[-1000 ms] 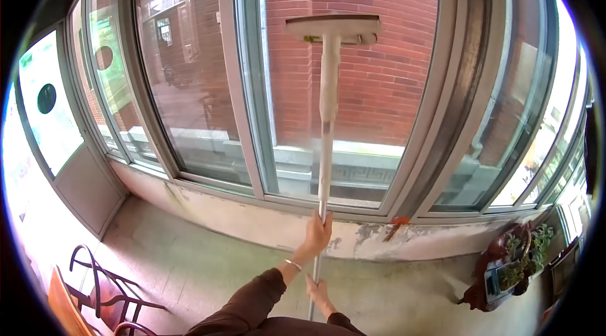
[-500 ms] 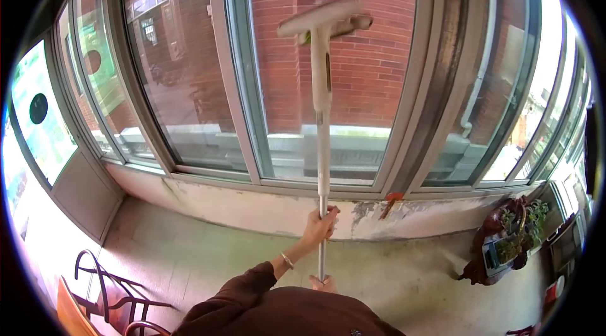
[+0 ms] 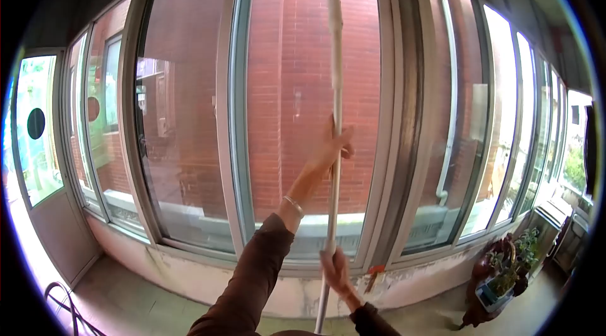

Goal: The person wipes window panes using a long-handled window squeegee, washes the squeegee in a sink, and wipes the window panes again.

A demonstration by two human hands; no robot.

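my right fingers grip the long pole, likely light, stiff, best held two-handed; whether my left fingers grip, i cannot tell.

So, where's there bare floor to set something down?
The floor shows bare at lower left, between the dark curved rails, the low wall and the left sleeve. It's crowded at far right around the potted plants, and the pole crosses the middle.
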